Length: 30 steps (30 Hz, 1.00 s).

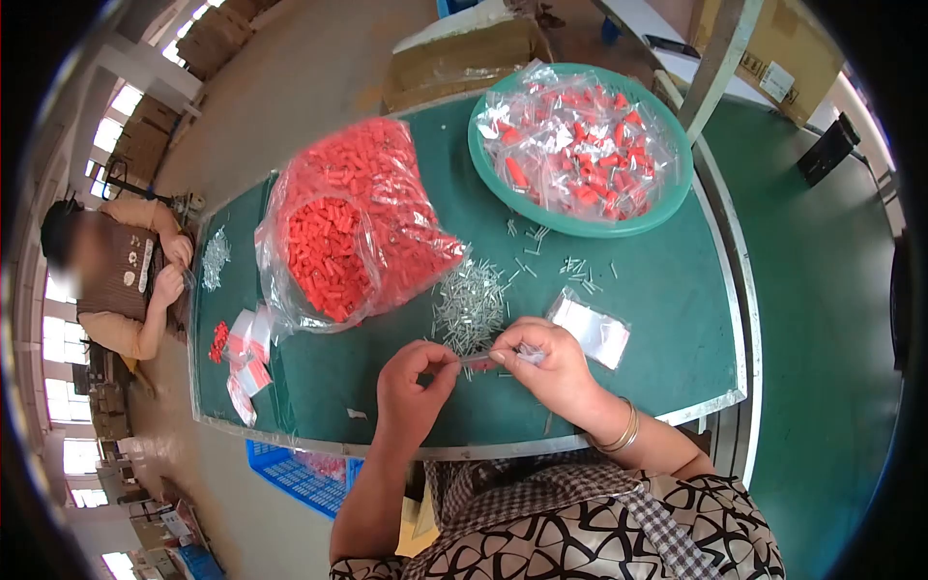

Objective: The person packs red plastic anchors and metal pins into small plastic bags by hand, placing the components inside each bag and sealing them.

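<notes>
While the left hand (418, 387) pinches one end of a small clear bag (476, 358) between thumb and forefinger, the right hand (551, 372) grips the other end, thumb on top, with some crumpled clear plastic (530, 354) in its curled fingers. The bag is stretched level between the two hands, over the near edge of a pile of screws (469, 309) on the green table (667, 300); something red shows at it, too small to make out. Bangles (628, 430) circle the right wrist. Just beyond the right hand lie flat clear bags (594, 331), and loose screws (580, 274) are scattered past them. Beyond the pile and to its left sits a big open sack (416, 184) full of red plugs (329, 246). At the far right of the table, a green basin (570, 228) holds clear packets (590, 145) with red pieces inside. Near the table's left edge are more packets (249, 375), a few red pieces (219, 340) and a small heap of metal pieces (216, 259). Across that edge, a co-worker (126, 266) holds both hands close together. A blue crate (290, 478) stands below the table's near edge.
</notes>
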Each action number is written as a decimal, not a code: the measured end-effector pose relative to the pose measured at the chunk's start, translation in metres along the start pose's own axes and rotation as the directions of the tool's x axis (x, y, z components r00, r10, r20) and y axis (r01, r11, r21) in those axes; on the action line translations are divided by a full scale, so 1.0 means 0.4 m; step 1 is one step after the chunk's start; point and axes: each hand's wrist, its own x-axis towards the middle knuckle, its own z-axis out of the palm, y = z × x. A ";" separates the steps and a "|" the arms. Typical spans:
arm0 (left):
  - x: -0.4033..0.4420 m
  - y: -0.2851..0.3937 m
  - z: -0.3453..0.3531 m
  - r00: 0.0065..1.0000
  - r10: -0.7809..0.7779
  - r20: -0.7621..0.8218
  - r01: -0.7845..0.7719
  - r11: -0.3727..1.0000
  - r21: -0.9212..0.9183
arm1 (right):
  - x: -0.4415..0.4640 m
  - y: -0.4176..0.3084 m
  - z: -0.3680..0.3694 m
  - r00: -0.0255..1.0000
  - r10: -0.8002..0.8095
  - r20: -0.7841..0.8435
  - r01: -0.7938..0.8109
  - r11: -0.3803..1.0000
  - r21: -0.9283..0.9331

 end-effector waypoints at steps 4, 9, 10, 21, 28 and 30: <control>-0.004 -0.029 -0.011 0.994 -0.103 -0.045 0.090 0.969 -0.231 | 0.020 -0.036 -0.049 0.987 -0.113 -0.118 0.122 0.990 0.068; -0.027 -0.058 -0.015 0.982 -0.182 -0.040 0.151 0.900 -0.409 | 0.143 -0.212 -0.221 0.874 -0.029 -0.486 0.083 0.992 0.091; -0.033 -0.062 -0.011 0.982 -0.185 -0.032 0.157 0.900 -0.406 | 0.153 -0.208 -0.237 0.830 -0.075 -0.553 0.135 0.988 0.069; -0.064 -0.058 0.059 0.988 -0.140 -0.064 0.107 0.924 -0.368 | 0.049 0.020 0.039 0.954 0.248 0.165 -0.254 0.384 0.888; -0.034 -0.064 0.102 0.961 -0.273 -0.050 0.236 0.899 -0.370 | 0.035 0.039 0.085 0.920 0.211 0.329 -0.380 0.287 0.879; -0.031 -0.064 0.101 0.954 -0.296 -0.054 0.243 0.863 -0.443 | 0.036 0.036 0.079 0.911 0.232 0.342 -0.397 0.269 0.877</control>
